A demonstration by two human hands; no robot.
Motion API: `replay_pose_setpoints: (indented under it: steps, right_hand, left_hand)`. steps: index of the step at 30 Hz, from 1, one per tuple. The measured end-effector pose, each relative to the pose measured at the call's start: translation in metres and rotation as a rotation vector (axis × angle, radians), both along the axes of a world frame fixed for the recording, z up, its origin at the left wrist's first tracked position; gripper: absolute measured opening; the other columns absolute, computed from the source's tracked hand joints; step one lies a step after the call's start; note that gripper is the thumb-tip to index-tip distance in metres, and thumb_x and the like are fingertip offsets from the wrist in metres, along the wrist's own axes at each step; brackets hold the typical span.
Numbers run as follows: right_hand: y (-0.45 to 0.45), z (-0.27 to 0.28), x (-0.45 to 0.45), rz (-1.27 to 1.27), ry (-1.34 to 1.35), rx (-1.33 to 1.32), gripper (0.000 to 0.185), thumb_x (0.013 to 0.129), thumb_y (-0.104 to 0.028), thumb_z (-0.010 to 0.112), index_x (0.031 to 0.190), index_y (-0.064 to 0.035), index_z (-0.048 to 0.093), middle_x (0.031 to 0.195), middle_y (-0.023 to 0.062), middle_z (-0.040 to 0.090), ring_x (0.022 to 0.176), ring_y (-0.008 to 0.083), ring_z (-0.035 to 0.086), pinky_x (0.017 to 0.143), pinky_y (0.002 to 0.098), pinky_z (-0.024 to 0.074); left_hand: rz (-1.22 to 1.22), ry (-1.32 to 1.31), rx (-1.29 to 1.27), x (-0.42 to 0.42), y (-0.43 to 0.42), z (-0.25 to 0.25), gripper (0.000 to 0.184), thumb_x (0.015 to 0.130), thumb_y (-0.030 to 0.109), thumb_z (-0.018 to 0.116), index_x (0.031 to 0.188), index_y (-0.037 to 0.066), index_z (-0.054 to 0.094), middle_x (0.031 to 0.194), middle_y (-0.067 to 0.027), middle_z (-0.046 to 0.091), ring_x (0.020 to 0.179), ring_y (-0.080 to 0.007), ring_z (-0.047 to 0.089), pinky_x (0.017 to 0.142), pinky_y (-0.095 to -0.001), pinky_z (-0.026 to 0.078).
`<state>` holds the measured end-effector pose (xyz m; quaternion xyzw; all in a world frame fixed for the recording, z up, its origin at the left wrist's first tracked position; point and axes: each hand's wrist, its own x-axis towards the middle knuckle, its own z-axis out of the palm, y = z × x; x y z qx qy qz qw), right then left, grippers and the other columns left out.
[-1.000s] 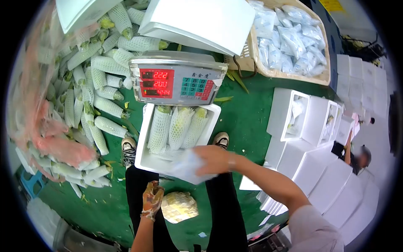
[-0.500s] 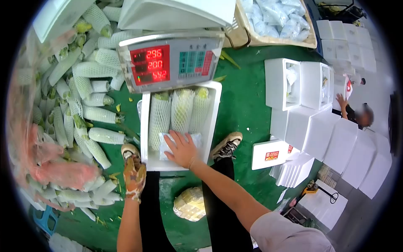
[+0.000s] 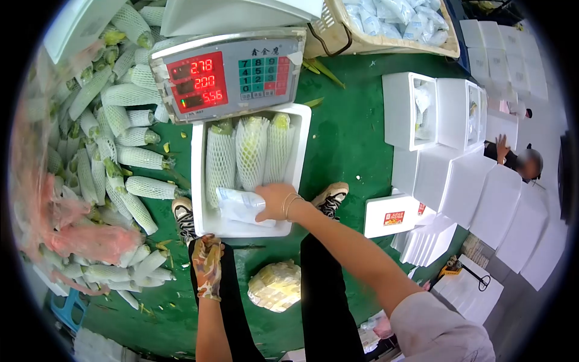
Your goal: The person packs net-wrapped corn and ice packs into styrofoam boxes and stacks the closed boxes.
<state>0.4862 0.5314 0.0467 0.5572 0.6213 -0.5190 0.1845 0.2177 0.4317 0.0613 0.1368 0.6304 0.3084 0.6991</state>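
My right hand (image 3: 278, 202) is closed on the near edge of a white ice pack (image 3: 238, 204). The pack lies tilted over the near end of three long pale-green vegetables (image 3: 250, 151) in white foam nets. They lie side by side in an open white foam box (image 3: 306, 130). My left hand (image 3: 208, 265), in a camouflage-patterned glove, is at the box's near left corner; its fingertips are hidden. Against the far end of the box stands a scale display (image 3: 229, 75) with red digits 2.78, 2.00 and 5.56.
Many netted vegetables (image 3: 145, 158) are heaped on the left beside pink plastic (image 3: 90, 238). A crate (image 3: 392, 45) of ice packs is at the back. White foam boxes (image 3: 434, 175) and lids (image 3: 386, 220) stand right, with another person (image 3: 512, 160) behind. A wrapped bundle (image 3: 274, 286) lies between my legs.
My right hand has gone from lying flat on the ice pack to gripping its edge, and the pack is now tilted. My left hand has moved right. The top reading fell from 2.96 to 2.78.
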Motion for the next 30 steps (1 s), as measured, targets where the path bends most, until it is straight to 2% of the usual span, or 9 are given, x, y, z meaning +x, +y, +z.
replay_pose_setpoints:
  steps: [2,3,5,7,13,18,21,27,30]
  right_hand:
    - [-0.006,0.004,0.002,-0.053,0.027,0.015,0.055,0.064,-0.04,0.072,0.107,-0.0096,0.056,0.099,0.015,0.061,0.092,0.0324,0.06,0.079,0.041,0.0476]
    - [-0.009,0.004,0.001,-0.051,0.015,0.051,0.055,0.064,-0.04,0.072,0.108,-0.0101,0.056,0.099,0.0145,0.061,0.092,0.0322,0.06,0.079,0.0409,0.0476]
    - [-0.019,-0.001,-0.001,-0.054,-0.006,0.13,0.055,0.065,-0.039,0.071,0.11,-0.0109,0.055,0.099,0.0136,0.061,0.093,0.0318,0.059,0.08,0.0408,0.0474]
    - [-0.017,-0.005,0.002,-0.082,0.033,0.104,0.051,0.066,-0.038,0.069,0.107,-0.0104,0.056,0.097,0.0129,0.061,0.091,0.0313,0.059,0.081,0.041,0.0457]
    - [-0.032,0.005,0.016,0.021,0.119,0.298,0.05,0.066,-0.033,0.069,0.108,-0.0094,0.054,0.096,0.01,0.058,0.089,0.0274,0.058,0.085,0.0372,0.041]
    - [-0.056,0.056,0.042,0.119,0.149,0.42,0.048,0.066,-0.027,0.072,0.106,-0.0095,0.052,0.092,0.008,0.054,0.082,0.0238,0.059,0.081,0.0374,0.0393]
    - [-0.074,0.086,0.06,0.114,0.187,0.388,0.048,0.065,-0.026,0.073,0.105,-0.0095,0.052,0.089,0.0075,0.052,0.08,0.0229,0.058,0.078,0.0377,0.0388]
    - [-0.104,0.116,0.077,0.086,0.272,0.166,0.048,0.066,-0.031,0.073,0.104,-0.0098,0.053,0.084,0.0065,0.052,0.073,0.0266,0.055,0.067,0.0359,0.0435]
    - [-0.115,0.12,0.072,0.044,0.315,0.107,0.044,0.068,-0.032,0.073,0.101,-0.0103,0.055,0.083,0.0069,0.052,0.072,0.0279,0.056,0.066,0.0371,0.0442]
  left_hand:
    - [-0.071,0.102,0.029,0.009,-0.002,0.008,0.026,0.09,0.015,0.052,0.11,-0.002,0.05,0.096,-0.0079,0.057,0.082,-0.0187,0.057,0.076,-0.0261,0.048]
    - [0.182,-0.118,0.061,0.003,-0.011,-0.003,0.032,0.087,0.015,0.058,0.112,-0.003,0.05,0.1,-0.0105,0.058,0.089,-0.0199,0.058,0.082,-0.0275,0.047]
    - [0.008,0.406,0.335,0.006,-0.021,-0.027,0.041,0.084,0.014,0.061,0.117,-0.004,0.047,0.108,-0.0141,0.058,0.096,-0.0229,0.057,0.087,-0.0323,0.045]
    - [-0.524,1.005,0.551,0.007,0.012,-0.007,0.059,0.078,0.014,0.068,0.126,-0.007,0.041,0.12,-0.0205,0.055,0.106,-0.03,0.055,0.097,-0.04,0.039]
    - [-0.818,1.0,0.258,0.003,0.037,-0.071,0.042,0.082,0.004,0.057,0.121,-0.007,0.044,0.113,-0.0204,0.057,0.1,-0.0273,0.058,0.075,-0.0371,0.049]
    - [-0.378,0.797,0.365,0.042,-0.027,-0.066,0.028,0.076,0.016,0.063,0.094,-0.004,0.054,0.071,-0.019,0.06,0.061,-0.031,0.06,0.054,-0.037,0.046]
    - [-0.118,0.453,-0.108,0.044,-0.066,-0.073,0.033,0.077,0.017,0.064,0.1,-0.004,0.052,0.077,-0.0174,0.061,0.066,-0.0294,0.061,0.061,-0.0352,0.048]
    - [-0.296,0.686,0.07,0.034,-0.063,-0.025,0.065,0.074,0.015,0.07,0.129,-0.002,0.041,0.114,-0.0163,0.051,0.102,-0.0263,0.053,0.086,-0.035,0.044]
    - [-0.039,0.431,0.09,0.012,-0.071,-0.002,0.044,0.08,0.011,0.064,0.118,-0.004,0.047,0.103,-0.0111,0.052,0.09,-0.0186,0.053,0.079,-0.0295,0.044]
